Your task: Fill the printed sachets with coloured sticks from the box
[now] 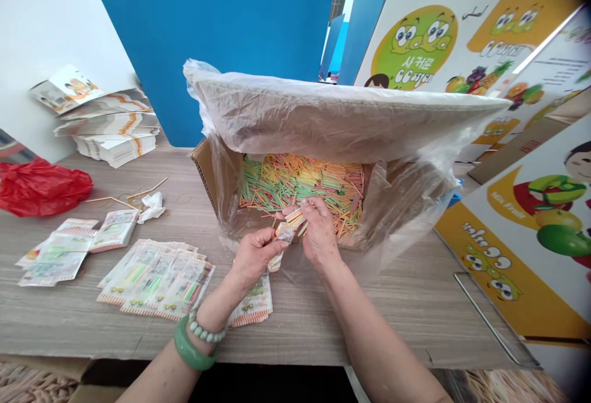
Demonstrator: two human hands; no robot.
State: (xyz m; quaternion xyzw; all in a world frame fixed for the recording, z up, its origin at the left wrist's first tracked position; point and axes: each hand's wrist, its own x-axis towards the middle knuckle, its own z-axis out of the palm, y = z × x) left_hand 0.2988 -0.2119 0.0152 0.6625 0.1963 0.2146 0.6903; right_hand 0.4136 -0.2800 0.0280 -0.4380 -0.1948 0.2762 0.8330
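Note:
My left hand (253,255) holds a small printed packet (282,235) by its open mouth, just in front of a cardboard box (209,169). My right hand (317,227) pinches a small bunch of coloured sticks (295,216) with their ends at the packet's mouth. The box is lined with clear plastic (323,114) and filled with several pink, green, yellow and orange sticks (305,184). On my left wrist sit a green bangle and a bead bracelet.
Rows of filled flat packets (157,277) lie on the wooden table (406,304) at left, with more (60,255) farther left. A stack of empty packets (111,126), a red plastic bag (41,187) and a crumpled tissue (151,206) sit behind. Printed cartons (521,206) stand at right.

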